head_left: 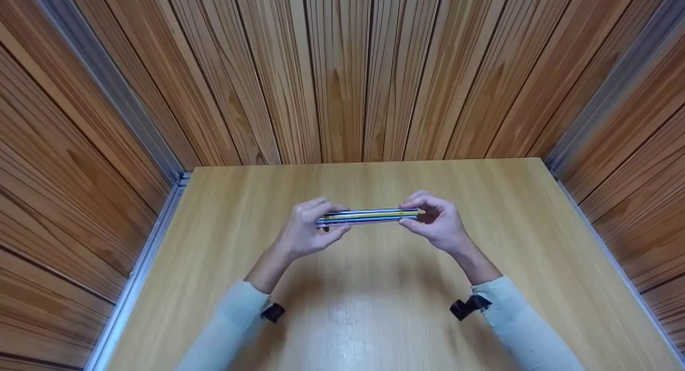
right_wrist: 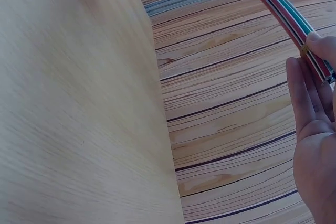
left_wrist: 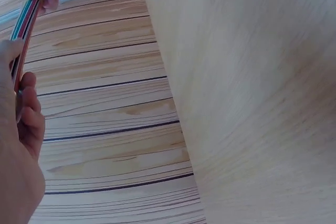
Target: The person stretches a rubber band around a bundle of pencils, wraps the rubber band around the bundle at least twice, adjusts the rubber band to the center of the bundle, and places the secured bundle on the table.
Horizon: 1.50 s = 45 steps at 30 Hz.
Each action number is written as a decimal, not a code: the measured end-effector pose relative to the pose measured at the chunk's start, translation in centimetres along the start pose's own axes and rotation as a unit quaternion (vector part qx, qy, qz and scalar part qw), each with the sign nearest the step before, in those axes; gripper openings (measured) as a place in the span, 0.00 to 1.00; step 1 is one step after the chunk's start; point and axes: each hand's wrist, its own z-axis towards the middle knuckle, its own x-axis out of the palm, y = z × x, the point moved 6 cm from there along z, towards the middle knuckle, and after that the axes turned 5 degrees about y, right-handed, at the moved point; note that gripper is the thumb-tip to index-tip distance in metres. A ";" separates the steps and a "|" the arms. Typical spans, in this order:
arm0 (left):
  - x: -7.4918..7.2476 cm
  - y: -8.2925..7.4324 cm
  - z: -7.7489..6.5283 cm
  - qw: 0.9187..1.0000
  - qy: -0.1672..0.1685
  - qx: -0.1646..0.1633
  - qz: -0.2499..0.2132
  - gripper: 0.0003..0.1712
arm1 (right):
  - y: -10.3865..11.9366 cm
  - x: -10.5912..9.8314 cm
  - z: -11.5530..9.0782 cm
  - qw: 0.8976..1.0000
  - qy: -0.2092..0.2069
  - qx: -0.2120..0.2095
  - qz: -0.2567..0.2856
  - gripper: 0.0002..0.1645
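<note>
A bundle of long, thin striped pencils (head_left: 372,216) is held level above the table, with one hand at each end. My left hand (head_left: 310,227) grips the left end between thumb and fingers. On the other side, my right hand (head_left: 440,221) pinches the right end, thumb on the near side and fingers on the far side. In the right wrist view a yellowish band (right_wrist: 304,50) goes around the bundle close to the right fingertips. Red, green and white stripes show along the pencils (right_wrist: 286,17) there. The left palm hides part of the left end.
Beneath the hands lies a light wooden table (head_left: 353,285). Wood-plank walls (head_left: 342,76) stand at the back and both sides, with metal rails (head_left: 140,274) along the table's side edges. A small black camera (head_left: 464,308) sits at each sleeve cuff.
</note>
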 end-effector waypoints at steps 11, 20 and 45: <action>0.6 0.8 -0.1 0.982 -0.076 -0.063 -0.162 0.13 | 0.0 0.1 -0.4 1.000 0.000 0.016 0.020 0.19; 1.8 0.7 0.2 0.976 -0.066 -0.089 -0.189 0.12 | -0.3 0.7 -0.5 0.999 -0.010 0.037 -0.017 0.18; 2.5 0.8 -0.1 0.966 -0.067 -0.129 -0.216 0.12 | 0.5 1.7 -0.2 0.999 0.001 -0.008 -0.047 0.19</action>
